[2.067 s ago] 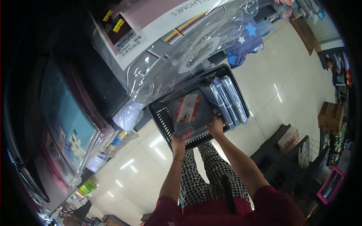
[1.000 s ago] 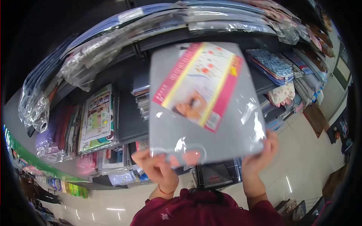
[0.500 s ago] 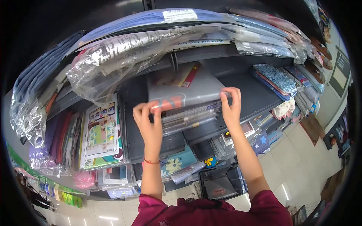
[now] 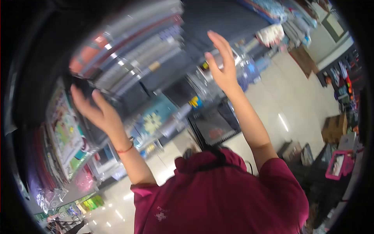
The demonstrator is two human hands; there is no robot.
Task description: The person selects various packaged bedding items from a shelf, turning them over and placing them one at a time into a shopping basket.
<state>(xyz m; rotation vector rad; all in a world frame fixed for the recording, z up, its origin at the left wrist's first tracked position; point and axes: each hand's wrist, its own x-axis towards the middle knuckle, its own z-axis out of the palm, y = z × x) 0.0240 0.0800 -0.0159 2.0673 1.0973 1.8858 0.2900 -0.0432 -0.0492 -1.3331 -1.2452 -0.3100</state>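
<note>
A blurred stack of flat packages in clear plastic (image 4: 136, 58) lies on the dark shelf, its front edges facing me. On the upper left of the stack is a package with a reddish-orange end (image 4: 91, 52). My left hand (image 4: 99, 115), a red cord at its wrist, is just below the stack's left end with thumb and fingers apart and nothing in it. To the right of the stack, my right hand (image 4: 225, 68) is raised over the shelf front, its fingers spread and also holding nothing. Motion blur smears the stack's details.
Upright packages with a printed picture sheet (image 4: 66, 128) stand at left. Below is a teal package with a pale flower (image 4: 152, 121). A black basket (image 4: 194, 130) sits near the floor. Wrapped goods (image 4: 269, 35) fill the far right; tiled floor (image 4: 278, 97) runs alongside.
Both hands have come off the grey package that they held by its front corners and have spread apart. The view has tilted and swung downward, showing more of the maroon shirt.
</note>
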